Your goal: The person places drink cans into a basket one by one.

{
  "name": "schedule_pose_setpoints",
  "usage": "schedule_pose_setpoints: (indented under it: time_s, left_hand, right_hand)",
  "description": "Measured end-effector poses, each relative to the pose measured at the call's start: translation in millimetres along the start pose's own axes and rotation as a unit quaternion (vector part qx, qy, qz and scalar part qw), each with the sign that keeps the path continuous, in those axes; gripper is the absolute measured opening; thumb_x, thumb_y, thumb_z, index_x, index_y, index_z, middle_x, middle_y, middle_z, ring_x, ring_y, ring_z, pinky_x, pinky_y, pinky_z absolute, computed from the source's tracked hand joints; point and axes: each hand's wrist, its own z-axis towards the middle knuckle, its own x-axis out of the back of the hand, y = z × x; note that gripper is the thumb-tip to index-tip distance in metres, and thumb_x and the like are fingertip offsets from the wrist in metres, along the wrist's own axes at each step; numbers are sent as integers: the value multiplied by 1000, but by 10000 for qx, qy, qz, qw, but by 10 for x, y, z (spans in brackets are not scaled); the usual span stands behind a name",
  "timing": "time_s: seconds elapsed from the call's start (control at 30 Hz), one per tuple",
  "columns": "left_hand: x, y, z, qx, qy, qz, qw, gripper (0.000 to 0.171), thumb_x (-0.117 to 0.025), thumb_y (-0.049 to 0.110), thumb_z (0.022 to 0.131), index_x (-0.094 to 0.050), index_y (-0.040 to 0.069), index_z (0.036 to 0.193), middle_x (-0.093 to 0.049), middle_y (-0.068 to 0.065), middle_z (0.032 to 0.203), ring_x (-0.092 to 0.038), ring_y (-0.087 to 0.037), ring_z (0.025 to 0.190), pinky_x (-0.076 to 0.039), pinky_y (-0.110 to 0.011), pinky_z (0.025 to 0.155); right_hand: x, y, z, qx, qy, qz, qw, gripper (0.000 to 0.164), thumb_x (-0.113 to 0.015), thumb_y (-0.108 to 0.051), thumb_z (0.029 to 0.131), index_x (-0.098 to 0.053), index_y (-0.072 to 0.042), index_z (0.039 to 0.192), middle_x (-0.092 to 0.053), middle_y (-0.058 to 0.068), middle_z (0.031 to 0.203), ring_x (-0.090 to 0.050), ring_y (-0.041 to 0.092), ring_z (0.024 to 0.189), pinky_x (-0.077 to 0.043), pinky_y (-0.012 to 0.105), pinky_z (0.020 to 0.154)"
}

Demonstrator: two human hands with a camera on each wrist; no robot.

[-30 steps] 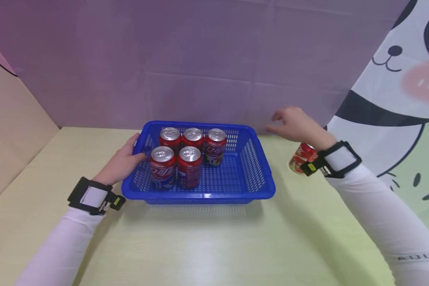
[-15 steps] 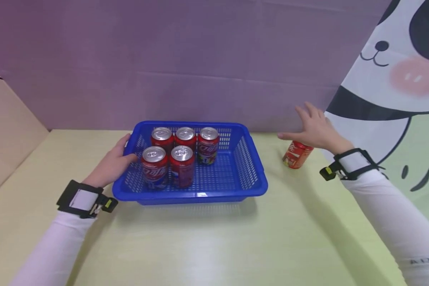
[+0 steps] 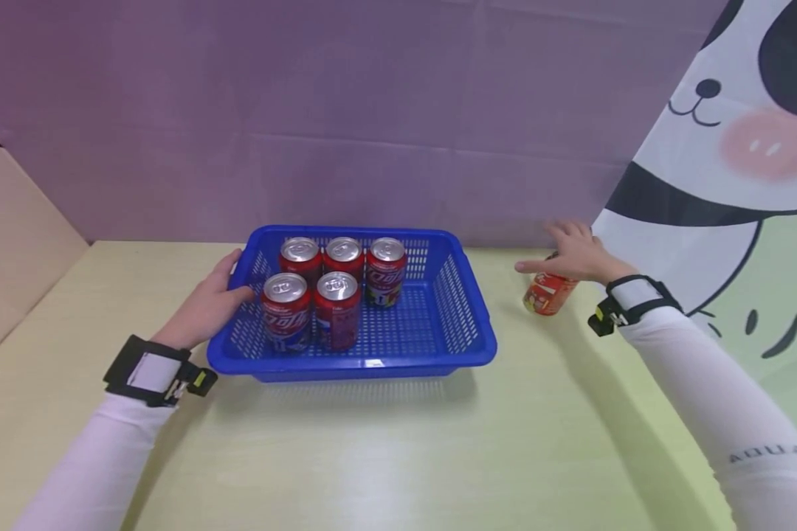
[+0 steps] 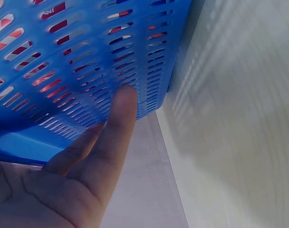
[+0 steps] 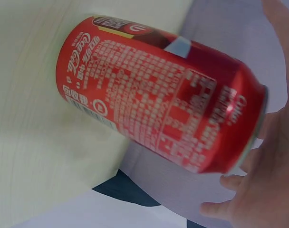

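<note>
A blue plastic basket (image 3: 398,364) with slotted walls stands on the table, several red soda cans (image 3: 337,313) upright in its left and middle part. My left hand (image 3: 202,308) grips its left rim, thumb over the edge; in the left wrist view the fingers (image 4: 113,133) lie along the outer wall. To the right of the basket, a lone red Coca-Cola can (image 3: 548,294) stands on the table. Over its top is my right hand (image 3: 583,256), thumb and fingers spread apart. In the right wrist view that hand (image 5: 273,185) is by the can's top end.
A pale wooden table (image 3: 385,457) extends in front of the basket. Behind it hangs a purple cloth backdrop (image 3: 359,147), close to the basket's far rim. On the right is a panda-print cloth (image 3: 677,199), and a beige panel (image 3: 20,243) borders the left side.
My right hand has moved right, away from beside the basket, then lowered over the lone can. The head view has turned slightly right. My left hand keeps its hold on the basket.
</note>
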Motion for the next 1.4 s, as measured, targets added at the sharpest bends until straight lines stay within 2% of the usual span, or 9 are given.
schedule_pose_setpoints:
  time_s: [0.17, 0.33, 0.5, 0.57, 0.67, 0.83, 1.1, 1.23, 1.4]
  left_hand:
    - [2, 4, 5, -38, 29, -36, 10000, 77, -47, 14, 99, 2, -2, 155, -23, -38, 150, -34, -55, 131, -29, -67, 103]
    - [13, 26, 18, -59, 56, -65, 9999, 77, -48, 14, 99, 1, -2, 156, -25, -38, 149, -35, -54, 131, -30, -66, 103]
    - [26, 33, 10, -40, 83, -38, 10000, 76, -48, 13, 98, 0, -3, 155, -25, -38, 149, -36, -54, 130, -31, -66, 103]
    - [26, 28, 4, -34, 73, -88, 9999, 76, -48, 13, 98, 0, -3, 155, -26, -38, 148, -37, -54, 129, -32, -66, 102]
    - [20, 11, -4, -24, 54, -155, 9999, 76, -48, 13, 98, 0, -3, 155, -27, -39, 148, -37, -54, 129, -33, -65, 102]
    - [7, -18, -10, 13, 22, -200, 9998, 76, -48, 13, 99, 1, -2, 155, -27, -39, 148, -37, -54, 129, -35, -65, 100]
    - [0, -9, -9, -25, 34, -255, 9997, 75, -47, 13, 99, -1, -1, 156, -27, -38, 148, -36, -53, 130, -35, -65, 100]
    - [-7, -25, -1, -1, 37, -279, 9996, 75, -47, 13, 99, 0, -1, 156, -25, -37, 149, -33, -54, 132, -33, -66, 101]
    - [-3, -41, 11, 3, 46, -277, 9996, 76, -48, 13, 99, 0, 0, 156, -26, -38, 149, -35, -54, 131, -34, -66, 101]
  right_hand:
    - [-74, -19, 66, -179, -96, -156, 9997, 114, -63, -75, 76, -29, 4, 151, -20, 32, 153, -3, 55, 139, -8, 78, 101]
    - [-137, 4, 65, -83, 202, -160, 9996, 122, -65, -76, 73, -12, -6, 158, -4, 25, 160, 13, 50, 141, 3, 79, 100]
    - [-183, 24, 74, 62, 395, -178, 9990, 125, -69, -74, 70, -6, -13, 159, 7, 18, 162, 18, 47, 141, 1, 81, 98]
    - [-199, 19, 86, 48, 358, -184, 9992, 123, -72, -73, 69, -16, -9, 158, 4, 21, 162, 13, 50, 141, -3, 81, 98]
    - [-212, -9, 107, 93, 197, -104, 9997, 106, -77, -65, 70, -43, 2, 146, -25, 27, 155, -15, 51, 139, -17, 74, 103]
    - [-174, -70, 114, -62, -352, 24, 9994, 79, -81, -56, 71, -67, 4, 120, -65, 24, 117, -58, 42, 108, -46, 57, 89]
    - [-63, -128, 136, -189, -1077, -157, 9939, 80, -85, -53, 67, -65, 5, 119, -66, 20, 108, -58, 39, 100, -53, 49, 78]
    - [-48, -131, 159, -253, -1318, -109, 9909, 61, -87, -46, 68, -71, 1, 104, -68, 10, 91, -62, 28, 83, -55, 38, 62]
    - [-36, -125, 187, -291, -1502, -55, 9882, 44, -87, -42, 68, -74, -5, 88, -68, 5, 81, -63, 25, 77, -55, 36, 58]
